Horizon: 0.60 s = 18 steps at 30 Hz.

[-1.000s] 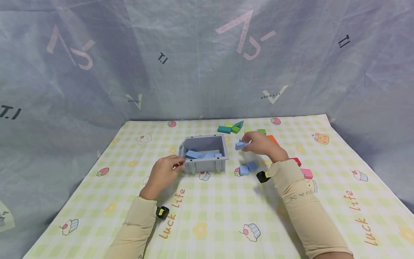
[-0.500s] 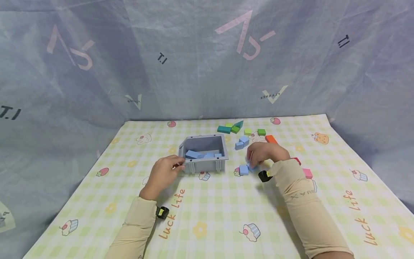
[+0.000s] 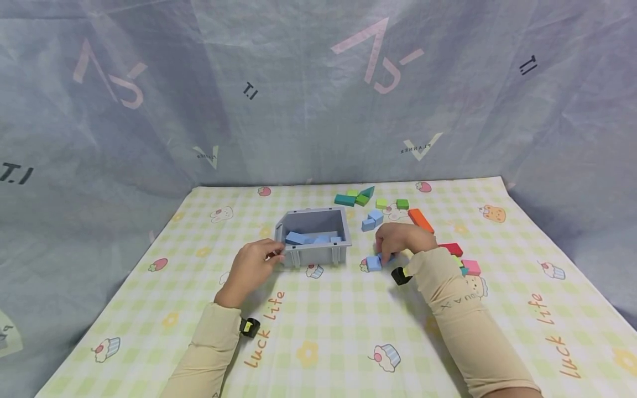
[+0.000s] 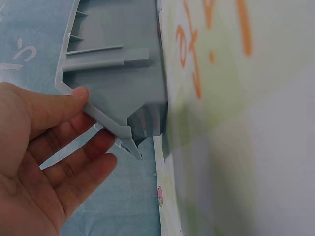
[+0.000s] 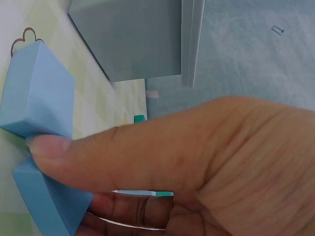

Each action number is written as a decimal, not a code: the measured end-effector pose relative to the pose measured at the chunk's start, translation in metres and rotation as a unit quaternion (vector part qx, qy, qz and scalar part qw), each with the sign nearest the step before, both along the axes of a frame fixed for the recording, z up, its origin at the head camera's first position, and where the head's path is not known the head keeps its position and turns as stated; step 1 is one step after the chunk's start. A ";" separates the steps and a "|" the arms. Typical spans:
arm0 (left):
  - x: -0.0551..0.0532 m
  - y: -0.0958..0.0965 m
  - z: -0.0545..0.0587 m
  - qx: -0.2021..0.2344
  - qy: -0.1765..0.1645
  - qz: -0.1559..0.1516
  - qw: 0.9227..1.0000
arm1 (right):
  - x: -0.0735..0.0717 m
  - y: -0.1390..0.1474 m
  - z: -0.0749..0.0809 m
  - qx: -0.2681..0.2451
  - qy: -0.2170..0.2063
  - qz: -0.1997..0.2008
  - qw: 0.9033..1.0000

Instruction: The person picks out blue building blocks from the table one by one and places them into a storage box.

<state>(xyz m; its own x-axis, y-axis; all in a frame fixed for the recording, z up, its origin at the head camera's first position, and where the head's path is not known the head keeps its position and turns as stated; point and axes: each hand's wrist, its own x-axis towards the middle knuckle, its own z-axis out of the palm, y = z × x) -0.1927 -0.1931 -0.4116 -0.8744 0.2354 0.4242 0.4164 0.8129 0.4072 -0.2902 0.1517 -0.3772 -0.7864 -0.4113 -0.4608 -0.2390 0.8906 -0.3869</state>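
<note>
My left hand [image 3: 256, 265] pinches the front left corner of a grey plastic bin [image 3: 311, 255], thumb and fingers on either side of the rim [image 4: 106, 118] in the left wrist view. Several light blue blocks [image 3: 297, 238] lie inside the bin. Right of the bin, my right hand [image 3: 405, 239] reaches down and pinches a blue block [image 5: 51, 199] between thumb and fingers. Another blue block [image 5: 39, 91] stands right beside the thumb tip; in the head view this block [image 3: 373, 263] is left of the fingers.
Two more blue blocks [image 3: 372, 219] lie behind the right hand. Teal and green blocks [image 3: 345, 199] sit at the back. An orange block [image 3: 421, 220], a red block [image 3: 452, 249] and a pink block [image 3: 471, 267] lie to the right, near the right forearm.
My right hand has moved from the back pair of blue blocks to the nearer pair and taken hold of one. The block beside it has shifted slightly left. My left hand stays put.
</note>
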 end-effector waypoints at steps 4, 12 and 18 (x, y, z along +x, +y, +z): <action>0.001 0.001 0.000 0.001 0.001 0.002 1.000 | 0.000 0.000 0.000 0.000 0.004 0.000 1.000; 0.001 0.001 0.001 0.001 0.005 0.003 1.000 | 0.000 0.001 0.000 -0.004 0.005 -0.008 1.000; 0.000 0.001 0.000 0.004 0.009 0.001 1.000 | -0.001 0.007 0.002 -0.019 0.021 -0.021 0.999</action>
<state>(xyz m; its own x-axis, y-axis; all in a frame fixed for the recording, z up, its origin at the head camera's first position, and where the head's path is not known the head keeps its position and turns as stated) -0.1924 -0.1918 -0.4116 -0.8667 0.2307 0.4423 0.4226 0.8107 0.4052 -0.2914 0.1585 -0.3755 -0.8213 -0.3940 -0.4127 -0.2183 0.8852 -0.4108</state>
